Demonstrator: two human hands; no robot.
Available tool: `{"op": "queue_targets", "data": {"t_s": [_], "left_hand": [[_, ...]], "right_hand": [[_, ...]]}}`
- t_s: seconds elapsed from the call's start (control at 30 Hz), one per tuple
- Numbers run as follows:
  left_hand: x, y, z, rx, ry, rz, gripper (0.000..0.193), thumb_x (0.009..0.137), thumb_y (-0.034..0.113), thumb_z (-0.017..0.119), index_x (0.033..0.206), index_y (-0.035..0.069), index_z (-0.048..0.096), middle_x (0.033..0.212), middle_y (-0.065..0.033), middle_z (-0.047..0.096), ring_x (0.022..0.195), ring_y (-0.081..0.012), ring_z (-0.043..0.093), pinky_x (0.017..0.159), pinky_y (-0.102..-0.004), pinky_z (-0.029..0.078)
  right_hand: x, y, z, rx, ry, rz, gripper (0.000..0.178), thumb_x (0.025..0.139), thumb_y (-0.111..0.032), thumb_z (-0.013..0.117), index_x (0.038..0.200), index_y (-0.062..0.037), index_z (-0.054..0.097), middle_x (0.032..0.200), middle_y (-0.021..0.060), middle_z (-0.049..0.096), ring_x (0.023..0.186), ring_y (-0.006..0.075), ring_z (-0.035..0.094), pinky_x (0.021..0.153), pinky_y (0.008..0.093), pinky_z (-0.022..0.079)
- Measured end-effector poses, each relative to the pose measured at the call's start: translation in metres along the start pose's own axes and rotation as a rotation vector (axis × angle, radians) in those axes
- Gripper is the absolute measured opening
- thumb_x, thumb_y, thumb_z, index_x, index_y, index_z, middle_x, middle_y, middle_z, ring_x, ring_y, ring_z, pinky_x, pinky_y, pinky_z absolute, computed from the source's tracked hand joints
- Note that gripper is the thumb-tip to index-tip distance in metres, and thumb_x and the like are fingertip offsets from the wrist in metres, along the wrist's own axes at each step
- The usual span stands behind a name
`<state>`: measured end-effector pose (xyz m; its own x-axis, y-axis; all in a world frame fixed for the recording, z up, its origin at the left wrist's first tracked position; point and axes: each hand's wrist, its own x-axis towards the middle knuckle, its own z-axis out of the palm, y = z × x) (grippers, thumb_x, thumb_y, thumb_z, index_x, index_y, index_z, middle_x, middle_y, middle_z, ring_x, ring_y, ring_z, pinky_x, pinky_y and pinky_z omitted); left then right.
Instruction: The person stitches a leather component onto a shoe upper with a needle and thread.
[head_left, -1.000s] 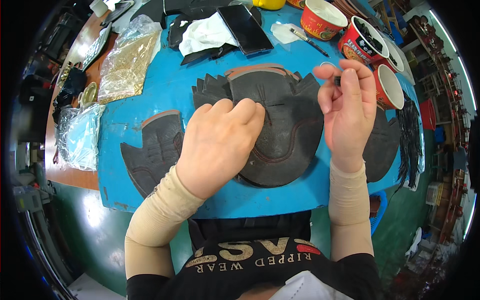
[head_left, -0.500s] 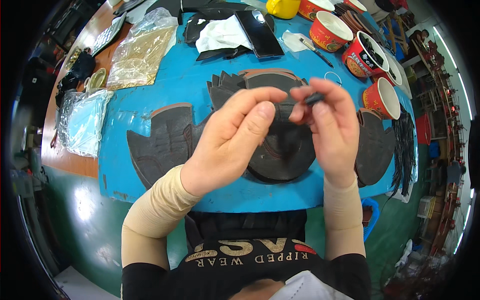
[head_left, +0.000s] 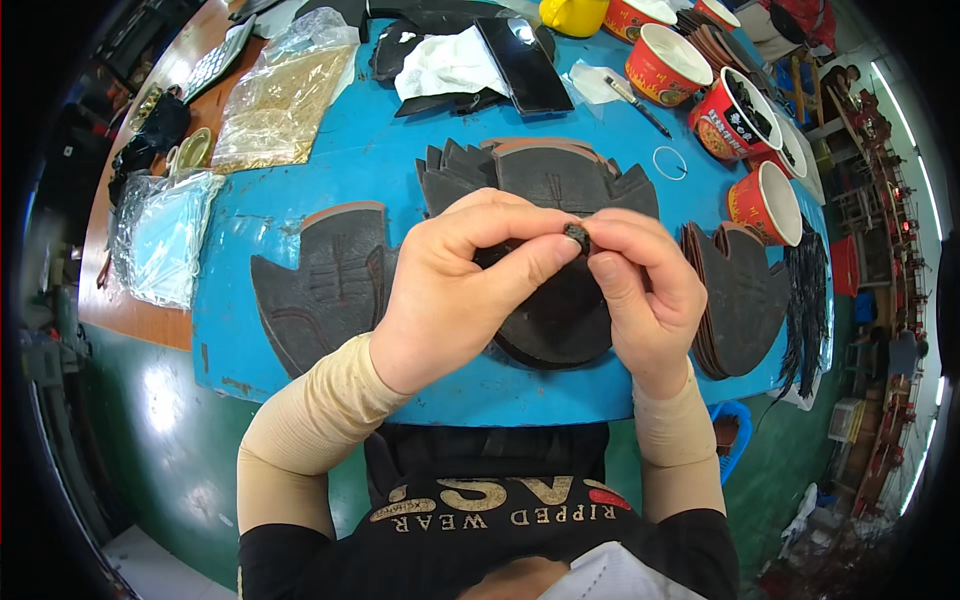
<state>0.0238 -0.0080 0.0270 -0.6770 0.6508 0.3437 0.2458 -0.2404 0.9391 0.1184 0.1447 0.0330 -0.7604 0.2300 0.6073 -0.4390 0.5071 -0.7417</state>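
Between the fingertips of both hands is a small black piece point(head_left: 577, 238), dark and rounded, too small to make out its kind. My left hand point(head_left: 455, 285) pinches it with thumb and forefinger. From the other side, my right hand point(head_left: 648, 285) has its thumb and fingers closed on it. Below them lies a stack of cut black leather-like pieces point(head_left: 555, 320) with brown edges, partly hidden by my hands. A similar stack point(head_left: 335, 265) lies left of my left wrist, and another stack point(head_left: 745, 300) sits right of my right hand.
Black strips point(head_left: 806, 295) hang at the blue table's point(head_left: 240, 330) right edge. Red paper tubs point(head_left: 765, 205) stand at the right, one holding black bits. A pen point(head_left: 638, 105), a white ring point(head_left: 670, 163), a phone point(head_left: 522, 65) and plastic bags point(head_left: 275, 100) lie farther back.
My right hand has moved left and brought the black piece to my left fingertips. Both hands now meet on it, where before only the right held it.
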Motion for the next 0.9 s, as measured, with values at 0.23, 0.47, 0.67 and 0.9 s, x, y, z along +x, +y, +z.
{"op": "queue_targets", "data": {"t_s": [0.23, 0.47, 0.67, 0.9], "left_hand": [[-0.001, 0.010, 0.005, -0.181, -0.014, -0.290, 0.018, 0.091, 0.008, 0.066, 0.107, 0.002, 0.066, 0.088, 0.0012, 0.063, 0.068, -0.0032, 0.054, 0.059, -0.0182, 0.044], [-0.003, 0.007, 0.008, -0.067, 0.023, -0.164, 0.018, 0.088, 0.002, 0.067, 0.105, 0.001, 0.065, 0.088, -0.0002, 0.064, 0.068, -0.0032, 0.054, 0.059, -0.0179, 0.045], [-0.003, 0.005, 0.001, -0.300, -0.040, -0.239, 0.019, 0.095, 0.010, 0.058, 0.113, 0.003, 0.056, 0.098, -0.0049, 0.064, 0.076, -0.0065, 0.057, 0.065, -0.0208, 0.047], [-0.001, 0.008, 0.008, -0.817, -0.100, -0.350, 0.025, 0.104, 0.028, 0.034, 0.122, 0.011, 0.039, 0.129, -0.0208, 0.048, 0.114, -0.0263, 0.050, 0.099, -0.0391, 0.042]], "right_hand": [[-0.011, 0.002, -0.003, 0.029, 0.013, 0.061, 0.024, 0.085, 0.005, 0.067, 0.108, 0.0015, 0.060, 0.098, 0.0086, 0.065, 0.085, 0.0114, 0.062, 0.074, 0.0239, 0.050], [-0.014, 0.004, 0.005, 0.430, 0.064, 0.243, 0.029, 0.085, 0.006, 0.066, 0.107, -0.0014, 0.048, 0.100, 0.0092, 0.063, 0.088, 0.0113, 0.061, 0.077, 0.0238, 0.049], [-0.013, 0.005, 0.004, 0.279, 0.038, 0.155, 0.033, 0.082, 0.007, 0.069, 0.107, -0.0015, 0.049, 0.102, 0.0106, 0.063, 0.090, 0.0132, 0.060, 0.078, 0.0247, 0.049], [-0.005, -0.013, 0.014, -0.268, -0.107, -0.206, 0.038, 0.068, 0.008, 0.077, 0.098, -0.0055, 0.058, 0.097, 0.0069, 0.066, 0.089, 0.0229, 0.057, 0.078, 0.0329, 0.047]]}}
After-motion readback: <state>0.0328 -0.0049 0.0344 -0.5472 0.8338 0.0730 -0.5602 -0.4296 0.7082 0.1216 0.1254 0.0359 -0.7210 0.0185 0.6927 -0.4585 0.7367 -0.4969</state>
